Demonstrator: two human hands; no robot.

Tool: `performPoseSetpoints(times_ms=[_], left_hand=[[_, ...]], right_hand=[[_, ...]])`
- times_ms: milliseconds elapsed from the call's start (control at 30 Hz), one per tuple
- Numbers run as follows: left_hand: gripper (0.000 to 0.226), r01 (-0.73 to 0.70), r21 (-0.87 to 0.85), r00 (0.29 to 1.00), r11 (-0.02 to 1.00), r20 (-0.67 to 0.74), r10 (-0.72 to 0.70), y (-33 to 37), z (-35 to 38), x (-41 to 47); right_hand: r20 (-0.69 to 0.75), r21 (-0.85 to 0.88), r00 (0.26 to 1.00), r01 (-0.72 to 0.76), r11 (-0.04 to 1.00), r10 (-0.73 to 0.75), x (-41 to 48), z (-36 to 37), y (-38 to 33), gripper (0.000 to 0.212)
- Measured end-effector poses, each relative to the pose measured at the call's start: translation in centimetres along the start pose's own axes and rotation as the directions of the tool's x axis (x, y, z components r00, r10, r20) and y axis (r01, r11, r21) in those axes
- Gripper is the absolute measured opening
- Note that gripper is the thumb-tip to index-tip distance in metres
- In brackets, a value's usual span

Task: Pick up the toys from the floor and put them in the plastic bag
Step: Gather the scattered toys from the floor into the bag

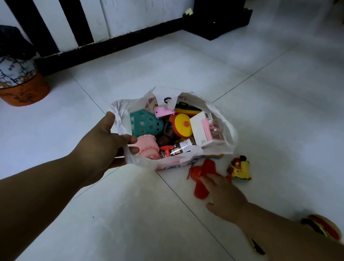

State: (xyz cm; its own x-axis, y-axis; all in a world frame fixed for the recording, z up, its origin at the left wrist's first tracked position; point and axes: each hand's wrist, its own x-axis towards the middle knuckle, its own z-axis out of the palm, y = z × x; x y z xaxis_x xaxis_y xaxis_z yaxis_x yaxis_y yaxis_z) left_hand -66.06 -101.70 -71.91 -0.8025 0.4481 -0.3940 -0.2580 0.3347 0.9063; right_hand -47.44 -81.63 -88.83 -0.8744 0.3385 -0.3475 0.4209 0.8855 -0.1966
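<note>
Right now we have the plastic bag [228, 135] sitting on the floor [137, 221] at the centre of the frame, its mouth gaping upward. Our left hand [104, 145] grips the bag's left rim, with the thumb on the outside and the fingers curled over the edge. We judge that we hold it this way so the thin plastic cannot fold shut and the opening stays wide for the next toy. The bag looks nearly full: a teal perforated toy [146, 123], a red-and-yellow lid [181, 125] and a white-and-pink box [204, 131] lie packed against each other inside.

Our right hand [223, 196] stretches in from the lower right with its fingers straight and loosely spread over the red toy plane [209, 165], which lies on the floor just below and right of the bag. The hand is blurred, so we cannot tell whether the fingertips already touch the plane; nothing is gripped yet. Just right of the plane stands a yellow knitted toy [241, 168], and a striped toy [323, 227] shows at the right edge beyond our forearm. These lie close to the bag, so each one needs only a short lift.
</note>
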Motion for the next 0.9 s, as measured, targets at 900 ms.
performPoseSetpoints(times_ms=[900], left_hand=[[0.066,-0.003,0.04,1.0,0.999,-0.016,0.004,-0.1,0.4,-0.4]], right_hand=[[-0.582,0.146,0.808,0.216,0.965,-0.093,3.2,-11.6,-4.9,0.047]])
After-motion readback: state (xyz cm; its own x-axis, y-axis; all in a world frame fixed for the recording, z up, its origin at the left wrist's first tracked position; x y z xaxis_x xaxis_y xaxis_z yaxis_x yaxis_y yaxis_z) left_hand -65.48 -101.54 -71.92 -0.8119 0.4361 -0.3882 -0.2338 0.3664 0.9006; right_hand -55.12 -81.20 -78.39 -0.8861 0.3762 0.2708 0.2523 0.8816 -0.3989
